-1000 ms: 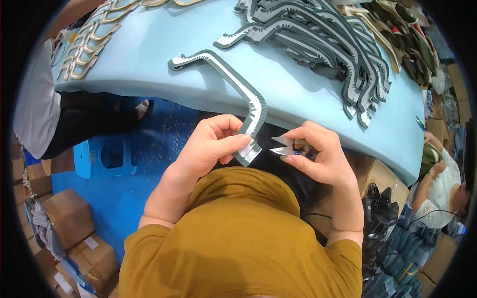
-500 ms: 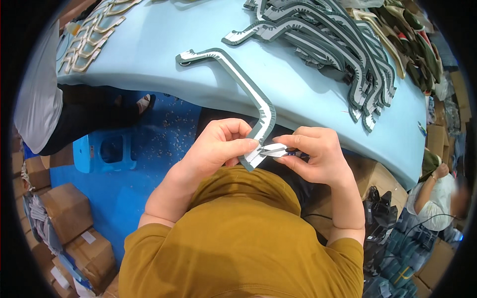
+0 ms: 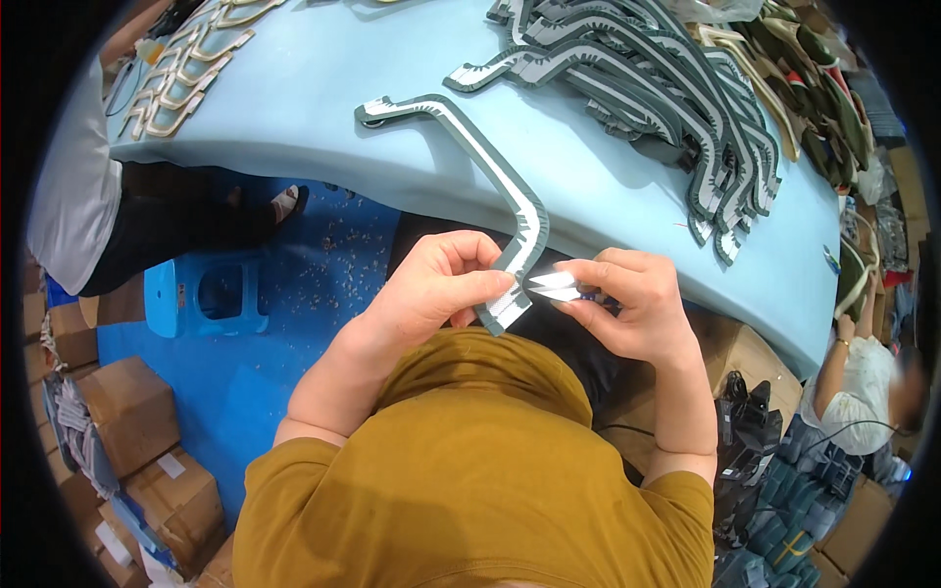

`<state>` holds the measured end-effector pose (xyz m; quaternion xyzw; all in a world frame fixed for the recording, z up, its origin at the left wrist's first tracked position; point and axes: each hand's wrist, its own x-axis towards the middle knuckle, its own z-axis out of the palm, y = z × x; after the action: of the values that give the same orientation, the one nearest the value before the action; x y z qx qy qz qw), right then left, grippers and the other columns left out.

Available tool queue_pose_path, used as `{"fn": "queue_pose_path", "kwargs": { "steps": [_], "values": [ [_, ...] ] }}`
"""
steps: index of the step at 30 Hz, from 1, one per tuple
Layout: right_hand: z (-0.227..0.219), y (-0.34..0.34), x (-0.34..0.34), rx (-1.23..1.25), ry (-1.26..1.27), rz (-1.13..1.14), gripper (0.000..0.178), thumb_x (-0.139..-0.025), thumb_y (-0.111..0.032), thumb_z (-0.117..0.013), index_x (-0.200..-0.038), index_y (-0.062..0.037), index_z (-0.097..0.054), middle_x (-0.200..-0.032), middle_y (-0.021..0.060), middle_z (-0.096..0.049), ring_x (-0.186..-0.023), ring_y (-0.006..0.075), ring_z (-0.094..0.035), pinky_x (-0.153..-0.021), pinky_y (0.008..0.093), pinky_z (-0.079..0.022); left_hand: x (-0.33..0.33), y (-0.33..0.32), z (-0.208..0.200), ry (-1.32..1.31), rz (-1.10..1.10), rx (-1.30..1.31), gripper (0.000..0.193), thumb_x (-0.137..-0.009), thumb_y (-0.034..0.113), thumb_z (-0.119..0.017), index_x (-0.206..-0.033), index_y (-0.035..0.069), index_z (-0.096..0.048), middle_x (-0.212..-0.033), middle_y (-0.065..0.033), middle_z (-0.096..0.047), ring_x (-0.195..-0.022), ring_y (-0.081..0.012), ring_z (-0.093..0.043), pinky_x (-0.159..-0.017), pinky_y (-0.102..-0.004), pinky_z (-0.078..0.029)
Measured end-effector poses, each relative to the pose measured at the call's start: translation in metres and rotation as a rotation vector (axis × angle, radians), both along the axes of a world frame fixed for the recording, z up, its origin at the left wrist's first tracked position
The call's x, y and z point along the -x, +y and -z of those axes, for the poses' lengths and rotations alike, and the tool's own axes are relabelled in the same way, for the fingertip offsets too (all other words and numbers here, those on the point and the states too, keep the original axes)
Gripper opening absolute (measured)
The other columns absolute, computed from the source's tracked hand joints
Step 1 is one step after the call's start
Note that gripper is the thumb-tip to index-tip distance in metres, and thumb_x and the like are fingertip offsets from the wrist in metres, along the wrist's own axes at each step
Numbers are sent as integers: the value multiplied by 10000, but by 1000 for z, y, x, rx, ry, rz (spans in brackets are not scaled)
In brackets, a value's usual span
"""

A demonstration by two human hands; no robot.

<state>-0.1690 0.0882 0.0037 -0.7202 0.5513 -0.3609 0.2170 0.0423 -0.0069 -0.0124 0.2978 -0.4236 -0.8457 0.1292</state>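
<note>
Dark-green-and-white strip (image 3: 487, 162): near end pinched between thumb and fingers of left hand (image 3: 446, 284), just short of the tip. Right hand (image 3: 627, 299) grips small snips (image 3: 559, 280), blades parted, points just beside the strip's edge; contact cannot be told. Strip runs out over the blue-covered worktop (image 3: 304, 108), angled in two bends; whether its far end rests there is unclear. Handling, judged: light, flexible but shape-keeping, not fragile, little slip; best hold flat across the near end, fingertips clear of blades. Beyond: pile of similar strips (image 3: 627, 78) to the right, cream pieces (image 3: 186, 73) far left.
</note>
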Motion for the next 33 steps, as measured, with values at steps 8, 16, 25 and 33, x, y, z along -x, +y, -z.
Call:
{"fn": "queue_pose_path", "kwargs": {
  "steps": [8, 16, 25, 33],
  "values": [
    [11, 10, -7, -153, -624, 262, 285, -752, -92, -664, -1001, -11, -553, -724, -8, -528, -637, 50, -458, -579, 183, -374, 8, 2, 5, 16, -132, -32, 101, -840, 116, -602, -893, 38, -567, -736, -21, -591, -525, -30, -499, -443, -142, -398],
    [29, 9, -36, -54, -398, 315, 117, -751, -16, -621, -844, -29, -551, -576, 11, -456, -506, 84, -428, -468, 228, -363, 24, 10, 6, 60, -141, -24, 177, -865, 152, -594, -989, 29, -565, -856, -31, -604, -697, -75, -577, -647, -212, -477],
    [41, 8, -32, 659, 522, 329, 231, -632, -30, -590, -858, -48, -631, -544, -10, -381, -418, 113, -371, -372, 232, -291, 28, 19, 7, 52, -216, 300, 353, -877, 81, -541, -1219, 31, -473, -1113, -116, -552, -944, -128, -572, -830, -271, -484],
    [31, 18, -37, 173, -124, 466, 302, -701, -23, -631, -989, -22, -541, -641, 62, -522, -495, 158, -505, -457, 269, -420, 21, 18, 10, 126, -315, 148, 377, -885, 19, -478, -1259, -2, -431, -1046, -117, -601, -928, -169, -612, -770, -264, -523]
  ]
}}
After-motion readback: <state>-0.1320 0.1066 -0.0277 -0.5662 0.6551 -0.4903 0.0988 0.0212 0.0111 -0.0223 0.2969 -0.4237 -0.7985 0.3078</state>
